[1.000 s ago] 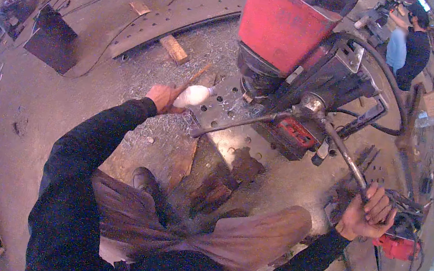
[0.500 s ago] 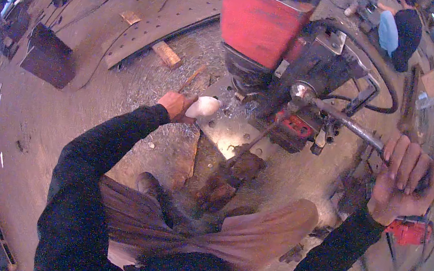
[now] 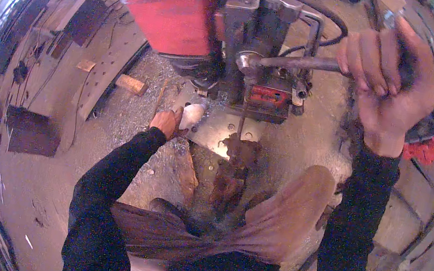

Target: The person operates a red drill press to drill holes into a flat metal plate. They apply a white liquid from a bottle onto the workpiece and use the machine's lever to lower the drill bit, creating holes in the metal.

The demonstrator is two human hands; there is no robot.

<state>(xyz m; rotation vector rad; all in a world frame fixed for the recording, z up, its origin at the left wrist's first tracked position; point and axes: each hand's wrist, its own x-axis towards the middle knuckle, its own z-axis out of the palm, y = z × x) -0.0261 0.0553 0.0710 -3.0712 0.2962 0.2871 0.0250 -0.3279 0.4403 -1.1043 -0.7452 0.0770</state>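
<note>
A drilling machine with a red motor housing [image 3: 168, 19] and a dark body stands in front of me over a flat metal plate [image 3: 208, 137]. My right hand [image 3: 390, 90] is closed round the end of its metal feed lever [image 3: 305, 64], which runs from a hub on the machine out to the right. Low beside the drill's base, my left hand [image 3: 164, 123] grips a white rounded bottle [image 3: 192, 116]; the fingers behind it are partly hidden. A bright patch of light falls on the plate near the bottle. Rusty, dark metal pieces [image 3: 240, 151] lie at the plate's near edge.
Metal shavings [image 3: 152, 72] cover the ground left of the drill. A wood block [image 3: 132, 84] lies by a long perforated steel strip [image 3: 102, 69]. Farther left stands a dark steel box [image 3: 32, 132]. A red tool [image 3: 428, 148] sits at the right, and a black cable [image 3: 337, 29] loops behind the machine.
My right hand has swung the lever upward and away, from sloping down to slightly raised. The left hand keeps the bottle beside the drill. The whole view has turned to the right.
</note>
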